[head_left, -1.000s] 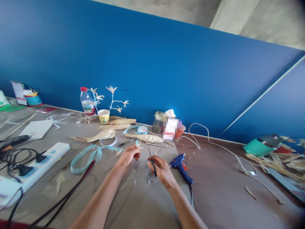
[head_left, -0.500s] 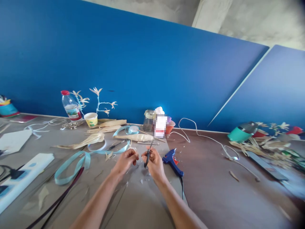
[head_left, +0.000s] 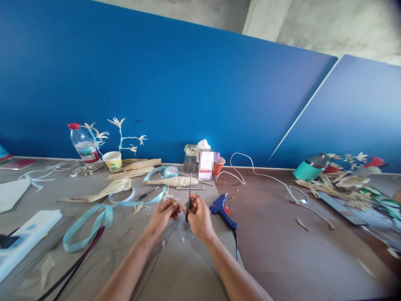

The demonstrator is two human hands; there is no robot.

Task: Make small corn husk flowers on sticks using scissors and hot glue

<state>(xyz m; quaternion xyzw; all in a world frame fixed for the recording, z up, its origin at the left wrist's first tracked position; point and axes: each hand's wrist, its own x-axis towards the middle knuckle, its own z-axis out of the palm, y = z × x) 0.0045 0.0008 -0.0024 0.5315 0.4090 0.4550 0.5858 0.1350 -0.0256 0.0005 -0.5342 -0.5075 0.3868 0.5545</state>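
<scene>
My right hand (head_left: 198, 215) is closed round a pair of small dark scissors (head_left: 188, 200), blades pointing up and away from me. My left hand (head_left: 163, 214) is pinched shut on a small pale scrap, perhaps dried husk, too small to name for sure. The two hands nearly touch above the grey table sheet (head_left: 175, 267). Pale snippets (head_left: 183, 239) lie on the sheet under the hands.
A blue glue gun (head_left: 222, 209) lies just right of my right hand. A light blue ribbon (head_left: 94, 221) loops to the left, near dried husks (head_left: 171, 181), a water bottle (head_left: 82, 144), a yellow cup (head_left: 112, 160) and a white power strip (head_left: 25, 238). More husks (head_left: 338, 188) lie far right.
My hands have come together and the scissors have swung upright. The view has panned right, so the table's things have shifted left.
</scene>
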